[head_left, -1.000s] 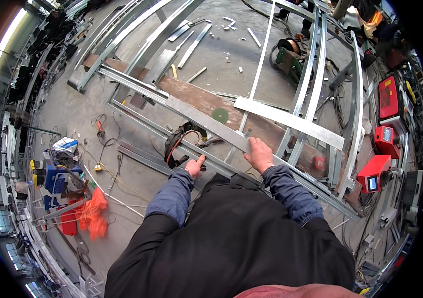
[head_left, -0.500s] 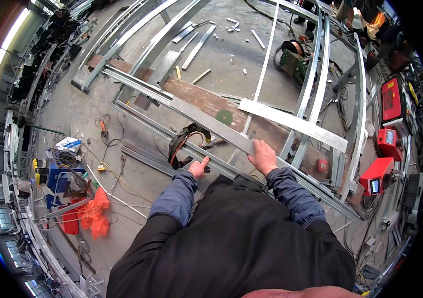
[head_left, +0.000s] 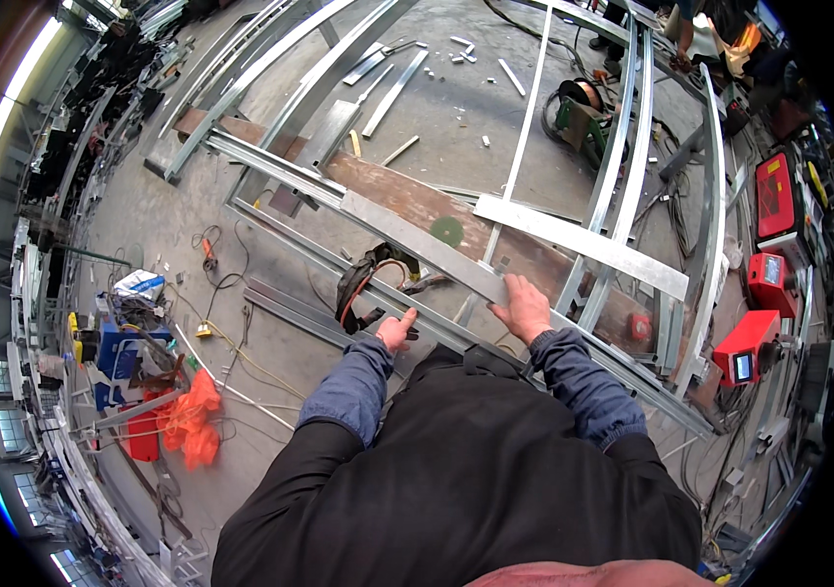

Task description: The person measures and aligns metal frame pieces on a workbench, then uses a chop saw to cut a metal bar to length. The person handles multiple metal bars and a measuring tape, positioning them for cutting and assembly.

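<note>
A long, flat grey metal bar (head_left: 424, 245) already lies along the silver metal frame (head_left: 270, 167), maybe not fixed yet, the right hand (head_left: 525, 309) gripping its right end, the left hand (head_left: 396, 332) hard to tell.

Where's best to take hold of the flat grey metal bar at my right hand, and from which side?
Probably the right-hand end of the bar, gripped across its width from your body's side: the bar is long, narrow and flat, that end lies closer to you than the other, and your right hand rests there.
</note>
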Available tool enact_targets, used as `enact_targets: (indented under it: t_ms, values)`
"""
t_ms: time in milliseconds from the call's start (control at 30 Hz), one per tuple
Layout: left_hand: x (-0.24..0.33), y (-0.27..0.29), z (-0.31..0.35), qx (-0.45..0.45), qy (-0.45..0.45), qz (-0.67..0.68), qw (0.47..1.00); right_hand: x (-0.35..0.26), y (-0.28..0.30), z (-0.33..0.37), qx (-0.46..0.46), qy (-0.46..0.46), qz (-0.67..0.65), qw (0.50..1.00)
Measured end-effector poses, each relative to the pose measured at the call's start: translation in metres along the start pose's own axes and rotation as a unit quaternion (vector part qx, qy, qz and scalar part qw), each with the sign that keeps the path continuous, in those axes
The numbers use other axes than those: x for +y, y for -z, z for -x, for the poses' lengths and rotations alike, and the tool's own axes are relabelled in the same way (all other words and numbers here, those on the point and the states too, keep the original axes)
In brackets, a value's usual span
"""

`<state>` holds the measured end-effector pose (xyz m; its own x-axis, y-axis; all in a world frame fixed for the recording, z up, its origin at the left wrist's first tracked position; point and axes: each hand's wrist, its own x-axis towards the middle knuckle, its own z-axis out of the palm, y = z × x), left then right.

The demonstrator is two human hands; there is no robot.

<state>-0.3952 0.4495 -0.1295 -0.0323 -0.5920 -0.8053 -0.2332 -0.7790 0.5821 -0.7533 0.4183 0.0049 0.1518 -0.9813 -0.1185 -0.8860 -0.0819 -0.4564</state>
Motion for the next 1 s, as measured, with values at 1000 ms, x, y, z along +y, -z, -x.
enact_targets:
  t_ms: [1000]
  values:
    - [0.009,0.020,-0.010,-0.108,0.059,0.000,0.992,0.013,0.021,0.416,0.412,-0.473,-0.250,0.737]
